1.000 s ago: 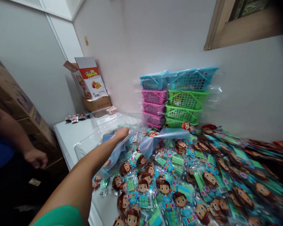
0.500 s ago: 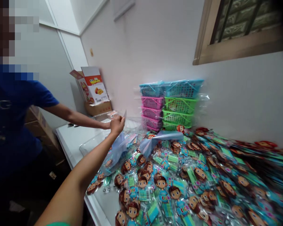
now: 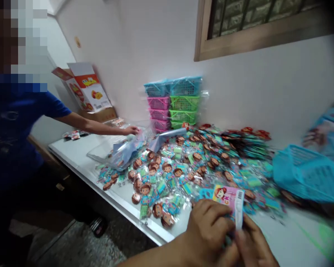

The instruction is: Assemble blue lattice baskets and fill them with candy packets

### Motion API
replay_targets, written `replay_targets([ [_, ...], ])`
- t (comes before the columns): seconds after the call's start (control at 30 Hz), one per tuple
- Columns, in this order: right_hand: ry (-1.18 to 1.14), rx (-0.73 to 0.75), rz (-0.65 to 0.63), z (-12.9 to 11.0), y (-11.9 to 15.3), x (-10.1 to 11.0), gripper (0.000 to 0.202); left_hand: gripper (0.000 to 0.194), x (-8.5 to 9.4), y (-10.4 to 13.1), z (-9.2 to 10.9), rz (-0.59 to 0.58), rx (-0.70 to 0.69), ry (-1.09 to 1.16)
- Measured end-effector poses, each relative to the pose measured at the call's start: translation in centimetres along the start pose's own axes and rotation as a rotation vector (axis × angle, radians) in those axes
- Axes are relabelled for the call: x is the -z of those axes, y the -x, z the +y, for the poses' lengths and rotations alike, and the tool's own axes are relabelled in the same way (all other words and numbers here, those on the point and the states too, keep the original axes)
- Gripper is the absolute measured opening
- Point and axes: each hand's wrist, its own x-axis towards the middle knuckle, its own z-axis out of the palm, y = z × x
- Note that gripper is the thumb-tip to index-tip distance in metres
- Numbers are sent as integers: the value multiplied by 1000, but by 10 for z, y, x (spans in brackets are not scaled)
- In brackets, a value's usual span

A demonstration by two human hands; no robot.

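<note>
At the lower right, my left hand [image 3: 211, 228] and my right hand [image 3: 254, 244] are together at the near side of the table. Between them is a pink printed card [image 3: 230, 195] with a cartoon girl, letters and a barcode on a white edge strip. My left fingers are curled round its lower left part; my right fingers and thumb close on its right edge. Something small below the card is largely hidden by my fingers. Just beyond lie many clear packets [image 3: 167, 168] with cartoon heads and green and blue contents, heaped over the table.
A co-worker in a blue shirt [image 3: 19, 118] reaches with one hand [image 3: 131, 130] toward clear plastic packaging [image 3: 122, 154]. Stacked baskets [image 3: 183, 104] stand against the wall. A blue basket [image 3: 308, 178] is at the right. A printed carton [image 3: 86, 87] sits at the far left of the table [image 3: 144, 222].
My outstretched arm has drawn back from the plastic packaging to the near right, where both hands now hold the pink card. The view has swung right, bringing in the blue basket.
</note>
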Motion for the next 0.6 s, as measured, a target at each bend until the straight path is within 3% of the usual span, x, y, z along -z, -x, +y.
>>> replay_targets([
  [0.13, -215, -47, 204, -5, 13, 49, 44, 39, 8, 19, 27, -227, -12, 233],
  [0.27, -419, -115, 350, 3, 26, 113, 37, 19, 17, 39, 16, -270, 253, 126],
  [0.33, -446, -193, 390, 11, 39, 135, 38, 19, 18, 45, 11, -347, 266, 36],
  [0.43, -429, -301, 323, 24, 59, 146, 39, 47, 15, 55, 15, -510, 132, -100],
  [0.47, -409, -321, 283, 28, 65, 145, 39, 48, 11, 60, 20, -547, 85, -147],
  [0.6, -310, -342, 200, 38, 83, 141, 38, 24, -3, 77, 35, -520, -33, -233],
])
